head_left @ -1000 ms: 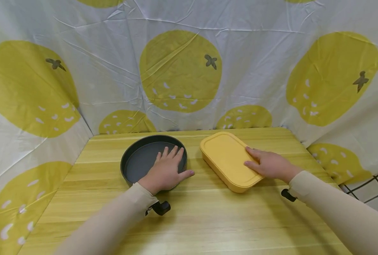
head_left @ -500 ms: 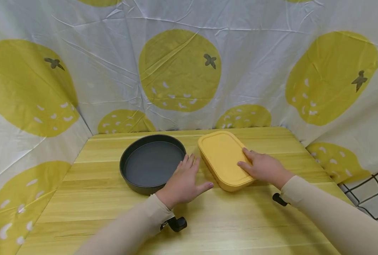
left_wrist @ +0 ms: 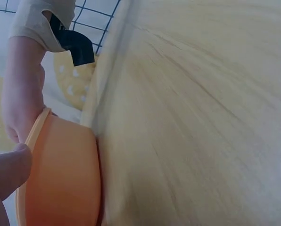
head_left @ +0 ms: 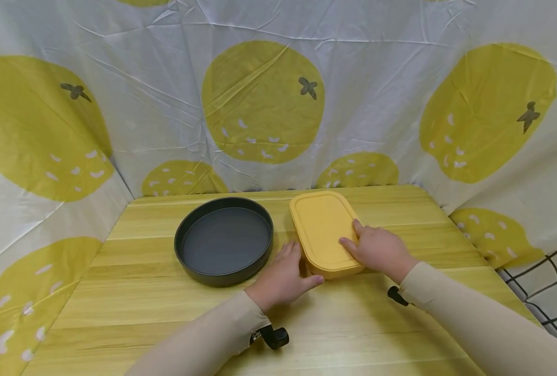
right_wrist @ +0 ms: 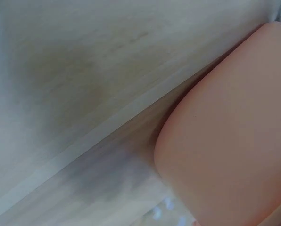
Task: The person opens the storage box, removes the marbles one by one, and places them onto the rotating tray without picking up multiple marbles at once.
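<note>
A yellow rectangular food container [head_left: 327,227] with a lid lies on the wooden table, right of the middle; in both wrist views its side wall [left_wrist: 65,165] looks orange. My right hand [head_left: 379,250] grips its right edge, thumb on the lid; the fingers down the far side are partly hidden. My left hand [head_left: 285,279] is at the container's near left side, fingers extended between it and a dark round pan [head_left: 227,240], thumb spread toward the front wall. Whether the left fingers touch the container I cannot tell. The pan holds nothing.
The wooden table [head_left: 132,292] ends at a white curtain [head_left: 377,94] printed with yellow fruit, behind and at both sides. A dark wire grid [head_left: 551,287] shows at the right edge. Each wrist wears a black strap mount [head_left: 276,337].
My left hand has moved from over the pan to the right, down beside the container. The container has shifted slightly left and turned straighter, my right hand going with it.
</note>
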### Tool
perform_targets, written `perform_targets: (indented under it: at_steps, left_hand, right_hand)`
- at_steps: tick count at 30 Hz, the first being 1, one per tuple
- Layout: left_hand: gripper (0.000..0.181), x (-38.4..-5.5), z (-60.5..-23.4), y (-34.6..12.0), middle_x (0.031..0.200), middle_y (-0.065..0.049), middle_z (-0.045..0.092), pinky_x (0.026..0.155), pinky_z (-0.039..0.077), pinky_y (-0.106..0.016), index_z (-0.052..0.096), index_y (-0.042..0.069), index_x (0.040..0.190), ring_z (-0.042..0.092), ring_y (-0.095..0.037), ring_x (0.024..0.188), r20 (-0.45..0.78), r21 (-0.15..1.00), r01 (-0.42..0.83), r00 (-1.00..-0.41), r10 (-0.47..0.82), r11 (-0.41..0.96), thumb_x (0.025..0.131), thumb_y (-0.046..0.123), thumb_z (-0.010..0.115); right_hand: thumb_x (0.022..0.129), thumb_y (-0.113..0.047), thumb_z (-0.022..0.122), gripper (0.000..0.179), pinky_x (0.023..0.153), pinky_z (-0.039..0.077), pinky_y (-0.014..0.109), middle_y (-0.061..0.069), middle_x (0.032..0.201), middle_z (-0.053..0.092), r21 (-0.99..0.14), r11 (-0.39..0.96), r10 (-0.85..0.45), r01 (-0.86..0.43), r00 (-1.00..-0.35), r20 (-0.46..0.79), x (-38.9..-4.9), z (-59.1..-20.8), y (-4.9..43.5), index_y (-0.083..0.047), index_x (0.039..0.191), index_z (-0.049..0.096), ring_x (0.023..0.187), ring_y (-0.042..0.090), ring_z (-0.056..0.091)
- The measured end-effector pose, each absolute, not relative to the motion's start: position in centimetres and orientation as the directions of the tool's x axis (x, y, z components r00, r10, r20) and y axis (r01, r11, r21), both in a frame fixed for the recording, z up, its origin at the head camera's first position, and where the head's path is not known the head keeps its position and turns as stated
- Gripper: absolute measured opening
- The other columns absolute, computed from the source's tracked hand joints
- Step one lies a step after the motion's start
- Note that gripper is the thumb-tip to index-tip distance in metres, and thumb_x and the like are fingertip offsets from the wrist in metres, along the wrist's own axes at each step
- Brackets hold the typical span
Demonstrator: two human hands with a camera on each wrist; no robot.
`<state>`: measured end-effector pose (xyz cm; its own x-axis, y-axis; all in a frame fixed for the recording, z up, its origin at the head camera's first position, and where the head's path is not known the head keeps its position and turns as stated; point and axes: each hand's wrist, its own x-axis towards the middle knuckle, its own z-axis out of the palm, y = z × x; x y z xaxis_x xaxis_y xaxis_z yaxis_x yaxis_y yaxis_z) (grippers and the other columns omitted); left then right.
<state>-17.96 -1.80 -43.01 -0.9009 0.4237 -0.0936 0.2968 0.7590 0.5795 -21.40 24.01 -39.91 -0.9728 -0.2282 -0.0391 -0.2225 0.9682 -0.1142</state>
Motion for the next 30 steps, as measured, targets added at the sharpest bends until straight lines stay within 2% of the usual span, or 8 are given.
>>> perform_targets:
  at_steps: [3,6,10,14,17,21,26,30]
  left_hand:
    - [0.106,-18.3,-43.3,-1.8,0.174,-0.022,0.023,0.131,0.023,-0.051,0.023,-0.002,0.166,0.022,-0.038,0.163,-0.121,0.593,0.261,-0.906,0.405,0.762,0.095,0.06,0.071]
    - [0.105,-18.7,-43.5,-1.9,0.174,-0.022,0.024,0.131,0.025,-0.05,0.023,-0.001,0.166,0.024,-0.038,0.162,-0.132,0.622,0.237,-0.908,0.398,0.747,0.095,0.06,0.071]
    - [0.101,-19.1,-43.8,-1.9,0.172,-0.019,0.03,0.129,0.029,-0.049,0.025,0.002,0.166,0.03,-0.035,0.16,-0.121,0.659,0.226,-0.91,0.397,0.718,0.096,0.058,0.071]
    - [0.09,-19.4,-44.0,-1.9,0.164,-0.014,0.043,0.125,0.036,-0.047,0.033,0.006,0.163,0.042,-0.03,0.153,-0.094,0.679,0.235,-0.912,0.4,0.695,0.097,0.055,0.071]
    - [0.088,-19.4,-44.1,-1.9,0.164,-0.012,0.044,0.125,0.036,-0.048,0.034,0.008,0.162,0.042,-0.03,0.153,-0.093,0.686,0.23,-0.913,0.396,0.691,0.098,0.054,0.071]
    - [0.085,-19.5,-44.2,-1.8,0.167,-0.01,0.041,0.127,0.034,-0.048,0.034,0.011,0.163,0.038,-0.029,0.156,-0.089,0.686,0.231,-0.915,0.394,0.69,0.099,0.053,0.07]
    - [0.074,-19.6,-44.4,-1.9,0.162,-0.005,0.047,0.125,0.036,-0.048,0.041,0.016,0.159,0.043,-0.027,0.153,-0.06,0.687,0.254,-0.914,0.402,0.681,0.1,0.05,0.069]
    - [0.071,-19.6,-44.4,-1.9,0.162,-0.004,0.047,0.125,0.037,-0.047,0.041,0.017,0.159,0.043,-0.027,0.152,-0.051,0.669,0.265,-0.916,0.398,0.694,0.102,0.05,0.067]
  right_hand:
    - [0.108,-0.057,0.046,0.084,0.08,0.061,0.057,0.037,0.119,0.07,-0.093,0.973,-0.215,-0.211,-0.976,-0.044,-21.3,-39.8,23.5,0.015,0.152,0.043,0.104,0.049,0.073]
    - [0.108,-0.058,0.046,0.085,0.066,0.061,0.05,0.031,0.093,0.075,-0.073,0.978,-0.201,-0.197,-0.978,-0.047,-21.2,-39.7,22.9,0.015,0.151,0.045,0.091,0.043,0.075]
    - [0.108,-0.056,0.046,0.082,0.056,0.057,0.045,0.027,0.084,0.073,-0.046,0.982,-0.186,-0.185,-0.982,-0.036,-21.2,-39.8,22.3,0.016,0.149,0.048,0.079,0.039,0.075]
    - [0.109,-0.054,0.045,0.082,0.059,0.059,0.048,0.035,0.102,0.073,-0.032,0.984,-0.177,-0.176,-0.984,-0.035,-20.9,-39.7,22.0,0.017,0.149,0.046,0.085,0.042,0.075]
    - [0.109,-0.056,0.045,0.083,0.076,0.062,0.057,0.042,0.124,0.065,-0.004,0.984,-0.18,-0.18,-0.983,-0.028,-20.6,-39.5,21.7,0.017,0.148,0.047,0.103,0.051,0.072]
    - [0.107,-0.057,0.051,0.077,0.095,0.057,0.062,0.04,0.143,0.056,0.032,0.965,-0.26,-0.258,-0.964,0.053,-19.8,-39.2,20.7,0.01,0.145,0.056,0.122,0.055,0.064]
    - [0.104,-0.054,0.06,0.066,0.095,0.059,0.055,0.027,0.139,0.067,-0.008,0.907,-0.418,-0.421,-0.903,0.095,-18.7,-39.1,19.0,0.0,0.142,0.064,0.124,0.043,0.068]
    - [0.102,-0.054,0.063,0.064,0.098,0.059,0.052,0.022,0.136,0.07,0.001,0.881,-0.471,-0.472,-0.878,0.089,-18.1,-39.2,18.1,-0.003,0.139,0.068,0.123,0.039,0.07]
